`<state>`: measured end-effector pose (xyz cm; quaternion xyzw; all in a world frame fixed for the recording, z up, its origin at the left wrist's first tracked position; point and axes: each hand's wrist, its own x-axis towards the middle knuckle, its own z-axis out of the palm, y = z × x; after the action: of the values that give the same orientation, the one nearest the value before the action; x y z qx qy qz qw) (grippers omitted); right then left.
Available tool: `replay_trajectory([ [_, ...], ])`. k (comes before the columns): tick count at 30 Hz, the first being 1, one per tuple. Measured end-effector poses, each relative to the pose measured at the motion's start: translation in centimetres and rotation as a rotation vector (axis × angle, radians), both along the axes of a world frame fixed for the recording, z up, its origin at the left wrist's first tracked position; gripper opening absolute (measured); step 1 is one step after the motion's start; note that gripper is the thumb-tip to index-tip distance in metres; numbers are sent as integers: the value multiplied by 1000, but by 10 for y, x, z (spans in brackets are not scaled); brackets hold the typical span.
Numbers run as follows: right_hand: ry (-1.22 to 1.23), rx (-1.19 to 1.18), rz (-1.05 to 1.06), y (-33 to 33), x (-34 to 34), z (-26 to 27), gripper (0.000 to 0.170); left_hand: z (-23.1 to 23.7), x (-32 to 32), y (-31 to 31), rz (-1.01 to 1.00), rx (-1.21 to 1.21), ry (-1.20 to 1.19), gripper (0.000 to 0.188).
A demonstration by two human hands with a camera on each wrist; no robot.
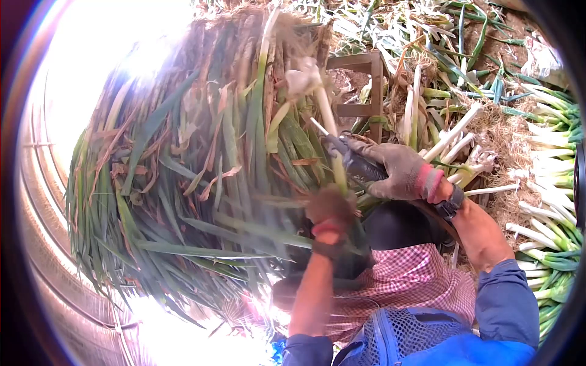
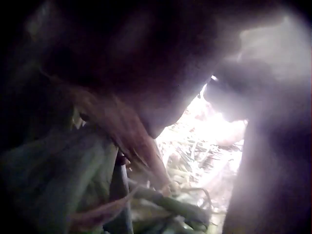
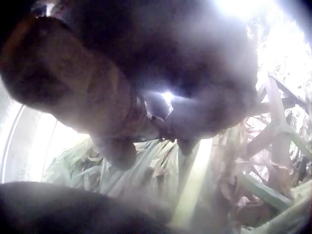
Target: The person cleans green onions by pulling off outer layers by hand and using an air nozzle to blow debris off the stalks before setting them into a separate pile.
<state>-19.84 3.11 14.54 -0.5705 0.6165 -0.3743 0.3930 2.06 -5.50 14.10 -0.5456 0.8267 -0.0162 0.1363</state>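
Observation:
My gloved left hand point(image 1: 329, 208), blurred by motion, grips the green lower part of a long green onion point(image 1: 326, 110). The onion stands tilted, with its pale root end up. In my gloved right hand point(image 1: 397, 169) is a black air blow gun point(image 1: 354, 160), its thin pale nozzle crossing the onion's white shank in the head view. Dark glove fingers point(image 3: 112, 112) fill the upper right wrist view, above a pale stalk point(image 3: 194, 183). The left wrist view is mostly dark, with a dry brown leaf point(image 2: 139, 141) hanging below the hand.
A tall heap of green onions point(image 1: 201, 134) with drooping leaves fills the left side. Beyond my right hand stands a brown frame point(image 1: 376, 85). Rooted onions point(image 1: 455, 131) lie beside it. A row of white-stemmed onions point(image 1: 546, 235) runs along the right edge. Leaf scraps litter the ground behind.

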Motion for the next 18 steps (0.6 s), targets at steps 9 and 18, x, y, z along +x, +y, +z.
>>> replay_trajectory([
  [9,65,48,-201,-10,-11,-35,97,-27,7,21,-121,306,-103,35],
  [18,183,242,-196,-5,-25,-41,96,-62,19,35,-188,374,-75,26],
])
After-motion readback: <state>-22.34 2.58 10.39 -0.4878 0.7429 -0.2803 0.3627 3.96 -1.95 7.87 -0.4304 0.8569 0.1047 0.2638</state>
